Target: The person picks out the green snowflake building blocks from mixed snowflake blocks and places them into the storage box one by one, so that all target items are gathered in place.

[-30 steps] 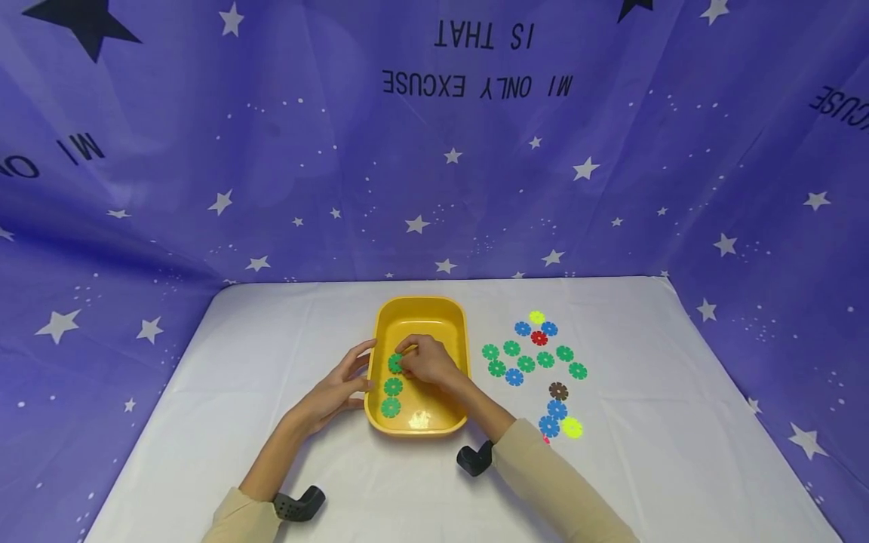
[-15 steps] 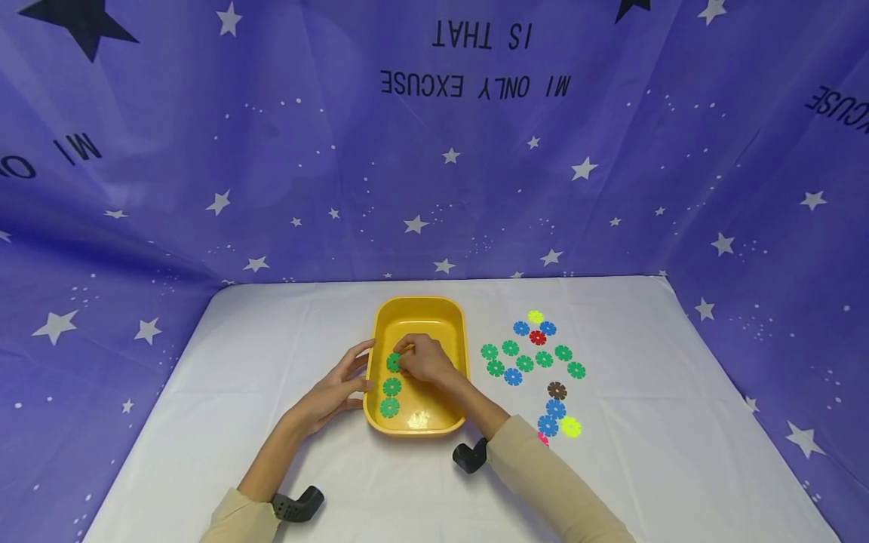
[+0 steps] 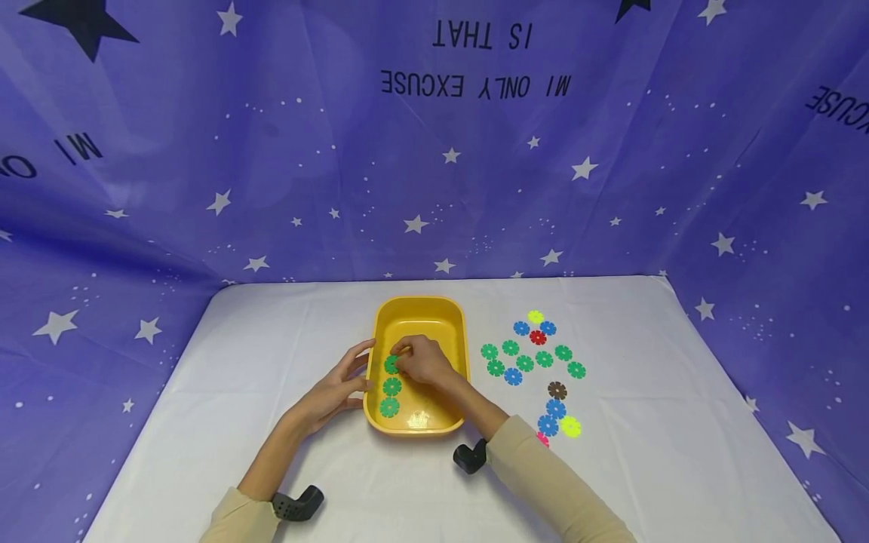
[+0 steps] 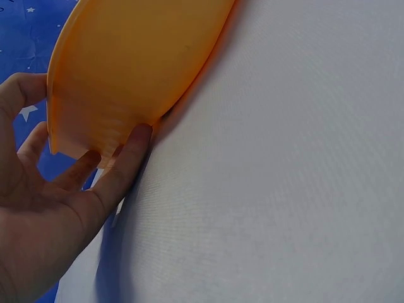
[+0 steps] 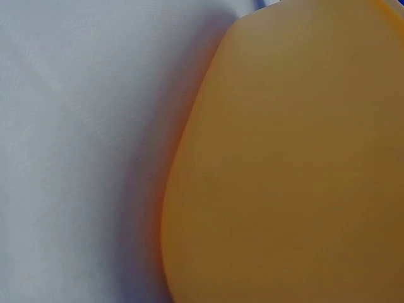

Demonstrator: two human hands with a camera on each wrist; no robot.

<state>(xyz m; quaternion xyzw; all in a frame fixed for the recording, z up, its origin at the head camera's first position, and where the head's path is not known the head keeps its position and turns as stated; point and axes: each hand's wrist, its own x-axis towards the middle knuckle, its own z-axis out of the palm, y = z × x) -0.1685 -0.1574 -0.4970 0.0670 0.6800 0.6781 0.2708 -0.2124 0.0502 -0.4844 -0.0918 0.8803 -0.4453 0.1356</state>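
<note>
In the head view, a yellow plastic tray lies on the white cloth. My left hand rests spread fingers against its left wall; the left wrist view shows those fingertips touching the outer side. Reaching over the right rim, my right hand pinches a green notched building disc low inside the tray. Two more green discs lie flat in line nearer the front: a middle disc and a front disc. The right wrist view has only the tray's outer wall, so that hand is hidden there.
Right of the tray, several green discs spread over the cloth with blue discs, a red disc and yellow ones. A brown disc sits above two blue ones. A pink disc is partly behind the right sleeve.
My right hand has shifted the pinched green disc slightly left, nearly into line with the other two. The left hand stays at the tray's side.
</note>
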